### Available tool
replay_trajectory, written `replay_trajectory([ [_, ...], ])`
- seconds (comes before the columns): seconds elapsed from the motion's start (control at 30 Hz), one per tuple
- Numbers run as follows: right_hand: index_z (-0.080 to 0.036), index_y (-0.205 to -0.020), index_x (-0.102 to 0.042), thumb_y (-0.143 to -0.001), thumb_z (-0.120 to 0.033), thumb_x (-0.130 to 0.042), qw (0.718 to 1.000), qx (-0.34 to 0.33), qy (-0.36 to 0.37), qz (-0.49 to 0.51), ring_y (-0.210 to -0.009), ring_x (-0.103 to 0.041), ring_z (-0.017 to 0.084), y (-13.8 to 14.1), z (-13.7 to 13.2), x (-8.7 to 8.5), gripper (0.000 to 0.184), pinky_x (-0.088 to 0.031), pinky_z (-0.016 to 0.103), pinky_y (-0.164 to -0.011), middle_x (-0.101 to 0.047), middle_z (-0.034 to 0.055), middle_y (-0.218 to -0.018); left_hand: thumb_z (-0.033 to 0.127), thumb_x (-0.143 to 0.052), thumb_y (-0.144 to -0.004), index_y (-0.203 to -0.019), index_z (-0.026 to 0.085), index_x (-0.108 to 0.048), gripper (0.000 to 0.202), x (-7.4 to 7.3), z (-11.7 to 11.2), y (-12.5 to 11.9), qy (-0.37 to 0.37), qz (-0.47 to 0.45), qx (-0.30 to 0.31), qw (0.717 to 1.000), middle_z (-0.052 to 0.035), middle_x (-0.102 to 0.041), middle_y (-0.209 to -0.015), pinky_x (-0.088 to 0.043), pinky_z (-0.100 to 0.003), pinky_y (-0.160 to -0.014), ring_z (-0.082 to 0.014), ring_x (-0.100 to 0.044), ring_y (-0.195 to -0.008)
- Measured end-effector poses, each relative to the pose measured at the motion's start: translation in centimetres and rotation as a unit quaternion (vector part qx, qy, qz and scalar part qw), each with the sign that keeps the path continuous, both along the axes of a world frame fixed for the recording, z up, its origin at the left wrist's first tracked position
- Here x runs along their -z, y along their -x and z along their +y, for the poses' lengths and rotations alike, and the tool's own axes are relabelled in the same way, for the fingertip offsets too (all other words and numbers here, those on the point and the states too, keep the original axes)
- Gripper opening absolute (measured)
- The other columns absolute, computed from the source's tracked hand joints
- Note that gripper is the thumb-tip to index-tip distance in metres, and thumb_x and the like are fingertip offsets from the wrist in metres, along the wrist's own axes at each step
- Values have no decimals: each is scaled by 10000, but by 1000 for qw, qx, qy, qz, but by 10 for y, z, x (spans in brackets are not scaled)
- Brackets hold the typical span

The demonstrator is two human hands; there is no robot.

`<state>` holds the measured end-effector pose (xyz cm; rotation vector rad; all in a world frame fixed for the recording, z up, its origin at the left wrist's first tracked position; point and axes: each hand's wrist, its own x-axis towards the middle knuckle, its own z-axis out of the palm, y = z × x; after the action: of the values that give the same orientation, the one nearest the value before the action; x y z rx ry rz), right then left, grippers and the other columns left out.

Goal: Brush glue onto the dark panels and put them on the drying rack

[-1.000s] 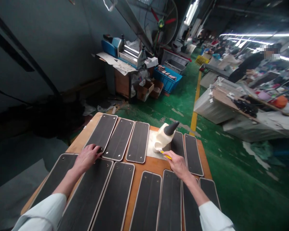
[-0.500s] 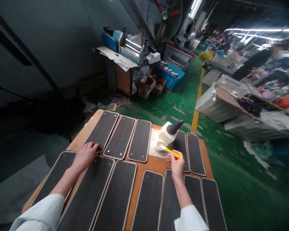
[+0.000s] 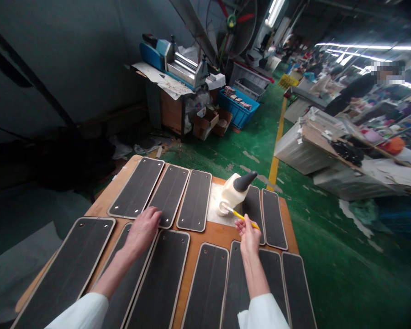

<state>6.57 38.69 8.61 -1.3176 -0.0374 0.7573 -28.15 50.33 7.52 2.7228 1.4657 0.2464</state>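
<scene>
Several long black panels with pale edges lie in two rows on a wooden table (image 3: pixel 216 234). My left hand (image 3: pixel 143 230) rests flat, fingers spread, on the near end of the second far-row panel (image 3: pixel 168 194). My right hand (image 3: pixel 248 234) pinches a yellow-handled brush (image 3: pixel 241 215). The brush tip sits in the mouth of a tipped cream-coloured glue jug (image 3: pixel 232 193) with a dark conical cap, which lies on a white sheet between the far-row panels.
The green floor (image 3: pixel 315 237) with a yellow line lies beyond the table. A blue roller machine (image 3: pixel 173 64) stands on a bench at the back, with a blue crate (image 3: pixel 238 109) beside it. Cluttered work tables and a person in dark clothes are at the right.
My left hand has slid right, from the first far-row panel to the second. My right hand has turned the brush so that its tip sits in the jug mouth.
</scene>
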Motion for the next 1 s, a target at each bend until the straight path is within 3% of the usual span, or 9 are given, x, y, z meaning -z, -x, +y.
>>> replay_trajectory([
  [0.13,-147,-809,-571,-568,-414,-880,999,27,28,27,-607,-696,173,-5,-16,15,474,-554,199,-514,-692,19,-654,121,-434,-895,-1201,189,-592,351,22,-25,-39,9,-44,104,994,-123,-571,-1306,-430,-416,-1021,-266,-493,-1252],
  [0.27,-147,-858,-582,-605,-411,-868,999,38,31,5,-640,-700,174,-6,-42,7,464,-568,212,-556,-702,35,-689,122,-453,-897,-1239,185,-576,369,36,-37,-54,9,-47,105,993,-120,-573,-1329,-428,-439,-1035,-270,-496,-1263],
  [0.33,-158,-925,-581,-653,-412,-847,999,-3,14,-33,-662,-701,172,-1,-40,-5,458,-568,218,-574,-708,35,-730,152,-470,-902,-1231,189,-582,350,38,-40,-56,6,-49,94,994,-115,-580,-1323,-419,-453,-1046,-273,-507,-1253],
  [0.43,-171,-1019,-579,-737,-429,-788,986,-104,0,-129,-692,-701,189,15,-13,-24,435,-565,238,-570,-709,44,-801,195,-487,-907,-1214,184,-594,326,39,-44,-58,-4,-57,77,995,-125,-589,-1310,-412,-469,-1054,-278,-525,-1238],
  [0.53,-175,-1030,-605,-819,-452,-697,943,-192,3,-272,-704,-695,200,29,30,-33,360,-566,263,-588,-697,52,-838,213,-499,-906,-1222,175,-593,332,44,-46,-59,-15,-68,71,995,-134,-591,-1310,-418,-466,-1053,-282,-530,-1235],
  [0.7,-202,-1041,-651,-906,-402,-573,840,-305,-1,-450,-812,-680,211,38,90,-27,254,-567,306,-681,-673,72,-983,199,-504,-901,-1250,186,-577,357,62,-47,-57,-34,-100,60,993,-125,-579,-1332,-414,-470,-1063,-280,-521,-1247],
  [0.8,-220,-1059,-656,-933,-363,-527,788,-337,-18,-515,-914,-652,221,35,115,-21,231,-556,332,-767,-645,73,-1043,166,-503,-895,-1262,189,-569,373,68,-48,-55,-33,-116,54,991,-124,-565,-1351,-407,-469,-1075,-273,-509,-1262],
  [1.0,-226,-1065,-659,-952,-354,-495,727,-346,-5,-593,-924,-627,209,26,149,-18,236,-524,329,-798,-626,57,-995,155,-501,-897,-1288,190,-548,395,70,-49,-52,-36,-119,56,991,-137,-546,-1370,-423,-485,-1070,-283,-498,-1278],
])
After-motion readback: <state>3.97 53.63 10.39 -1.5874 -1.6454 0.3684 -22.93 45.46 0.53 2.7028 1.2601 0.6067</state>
